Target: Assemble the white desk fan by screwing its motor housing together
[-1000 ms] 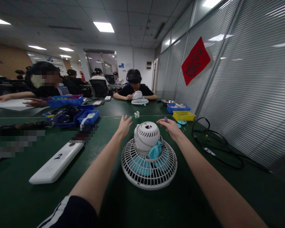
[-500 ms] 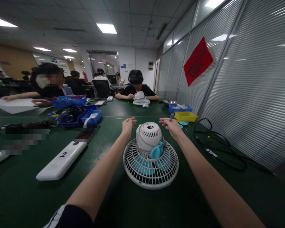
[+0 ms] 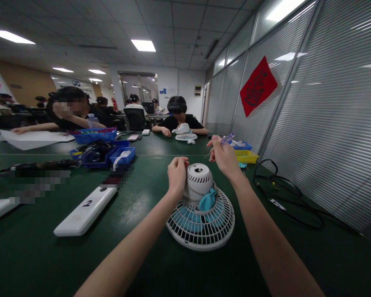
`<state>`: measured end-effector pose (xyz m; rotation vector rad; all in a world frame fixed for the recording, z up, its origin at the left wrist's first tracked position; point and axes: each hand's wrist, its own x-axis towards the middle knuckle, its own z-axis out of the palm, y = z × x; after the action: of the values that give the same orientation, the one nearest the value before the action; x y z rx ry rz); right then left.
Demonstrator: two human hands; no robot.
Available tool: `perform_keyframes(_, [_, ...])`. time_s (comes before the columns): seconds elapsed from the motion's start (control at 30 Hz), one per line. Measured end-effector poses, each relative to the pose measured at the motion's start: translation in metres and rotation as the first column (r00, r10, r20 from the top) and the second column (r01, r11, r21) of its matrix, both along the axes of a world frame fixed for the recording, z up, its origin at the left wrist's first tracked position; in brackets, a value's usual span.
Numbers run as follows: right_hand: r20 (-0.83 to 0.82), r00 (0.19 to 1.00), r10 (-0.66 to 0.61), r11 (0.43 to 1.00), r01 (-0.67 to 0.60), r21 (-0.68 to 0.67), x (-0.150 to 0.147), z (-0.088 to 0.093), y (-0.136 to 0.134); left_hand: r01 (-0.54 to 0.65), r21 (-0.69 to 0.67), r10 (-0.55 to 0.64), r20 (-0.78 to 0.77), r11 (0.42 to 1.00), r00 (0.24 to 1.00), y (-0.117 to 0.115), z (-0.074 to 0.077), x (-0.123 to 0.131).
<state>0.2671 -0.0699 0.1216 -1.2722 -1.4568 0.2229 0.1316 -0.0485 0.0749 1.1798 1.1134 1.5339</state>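
A small fan (image 3: 200, 231) lies face down on the green table, its white grille under a rounded motor housing (image 3: 199, 183) with vent slots and a hole on top. A light-blue knob (image 3: 207, 200) sits on the near side of the housing. My left hand (image 3: 177, 175) is closed against the housing's left side; its fingertips are partly hidden. My right hand (image 3: 225, 159) is closed around a screwdriver with a clear purple handle (image 3: 228, 138). The screwdriver's thin shaft points left, above and behind the housing, apart from it.
Blue bins (image 3: 123, 155) with cables and parts stand at the left, beyond a white device marked 2 (image 3: 85, 210). A yellow tray (image 3: 247, 156) and a black cable (image 3: 290, 196) lie at the right. Across the table, a person (image 3: 177, 115) sits behind another fan (image 3: 185, 135).
My left hand has moved right onto the housing and closed. My right hand has risen, with the screwdriver now showing clearly in it. The co-worker at the left has raised a hand.
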Motion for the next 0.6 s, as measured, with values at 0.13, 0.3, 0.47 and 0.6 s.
perform_keyframes(0.13, [0.085, 0.992, 0.093, 0.996, -0.094, 0.004, -0.005, 0.006, -0.008, -0.002, 0.024, 0.002, -0.012, 1.0, 1.0, -0.018, -0.002, -0.002])
perform_keyframes(0.3, [0.133, 0.987, 0.086, 0.996, -0.089, 0.015, -0.009, 0.007, -0.012, -0.061, 0.048, 0.064, -0.075, 0.997, 0.995, -0.044, -0.016, 0.004])
perform_keyframes(0.47, [0.117, 0.989, 0.093, 0.993, -0.1, 0.06, -0.016, 0.011, -0.019, -0.093, 0.154, 0.124, -0.208, 0.984, 0.97, -0.067, -0.034, 0.016])
perform_keyframes(0.6, [0.146, 0.986, 0.084, 0.995, -0.09, 0.033, -0.018, 0.016, -0.024, -0.109, 0.2, 0.163, -0.278, 0.974, 0.947, -0.073, -0.041, 0.019])
